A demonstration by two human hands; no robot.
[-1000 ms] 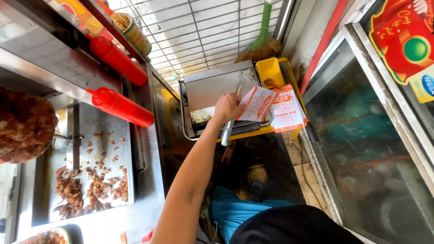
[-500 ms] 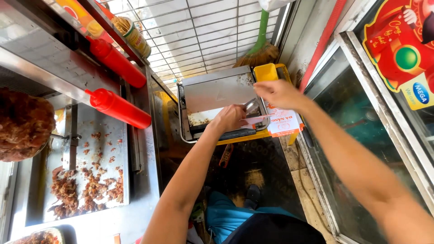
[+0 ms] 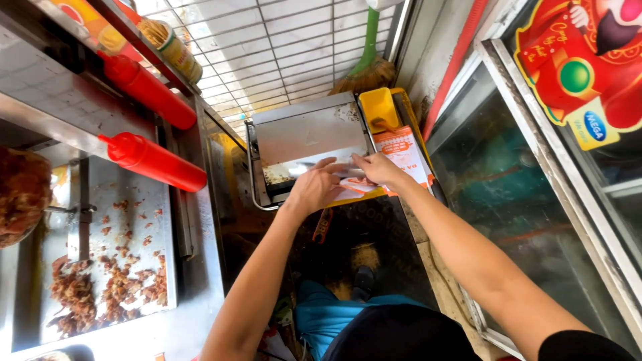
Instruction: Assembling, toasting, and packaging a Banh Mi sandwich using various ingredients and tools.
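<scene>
Head view: both hands (image 3: 348, 180) pinch an orange-and-white paper wrapper (image 3: 399, 150).

1. Two red squeeze bottles (image 3: 152, 90) are seen beside the steel counter.
2. Two hands, left hand (image 3: 315, 189) and right hand (image 3: 378, 168), are counted.
3. One metal press (image 3: 304, 144) is seen.
4. One yellow tub (image 3: 378, 109) is seen.
5. One green-handled broom (image 3: 366, 67) is seen.

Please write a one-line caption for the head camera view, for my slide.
Both hands, left hand and right hand, meet over a paper bag at a metal press, beside red squeeze bottles.
</scene>
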